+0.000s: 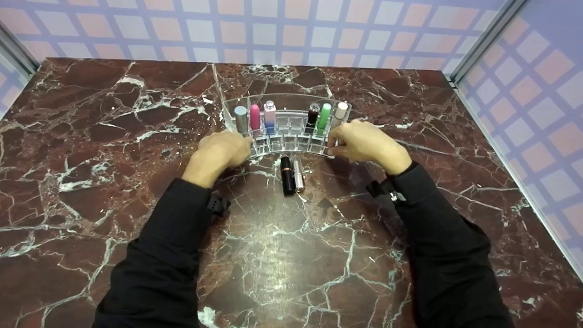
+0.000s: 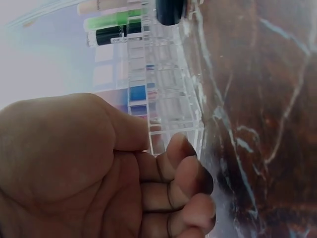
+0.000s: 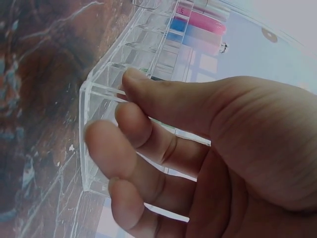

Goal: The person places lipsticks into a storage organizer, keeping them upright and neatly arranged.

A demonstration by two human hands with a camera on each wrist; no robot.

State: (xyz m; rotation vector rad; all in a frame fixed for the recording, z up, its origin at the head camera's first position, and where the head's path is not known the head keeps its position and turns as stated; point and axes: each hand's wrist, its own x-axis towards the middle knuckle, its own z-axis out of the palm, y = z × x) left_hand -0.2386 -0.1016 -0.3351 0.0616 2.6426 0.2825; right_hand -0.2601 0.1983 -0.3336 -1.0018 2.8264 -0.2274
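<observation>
A clear, curved lipstick organizer (image 1: 288, 145) with tiered compartments stands on the marble-patterned table. My left hand (image 1: 223, 149) pinches its left end between thumb and fingers, the other fingers curled in the left wrist view. At the right end, my right hand (image 1: 366, 142) holds the edge with thumb and index finger (image 3: 133, 124). Upright in the back row are a grey tube (image 1: 241, 119), a pink tube (image 1: 255, 117), a pink-and-blue tube (image 1: 269, 118), a black tube (image 1: 312, 119), a green tube (image 1: 324, 118) and a white-capped beige tube (image 1: 340, 114).
In front of the organizer, a black lipstick (image 1: 287, 176) and a silvery-pink lipstick (image 1: 298, 175) lie side by side on the table (image 1: 273, 264). A checkered wall panel (image 1: 282, 34) rises behind the table, with another panel (image 1: 537, 86) along the right side.
</observation>
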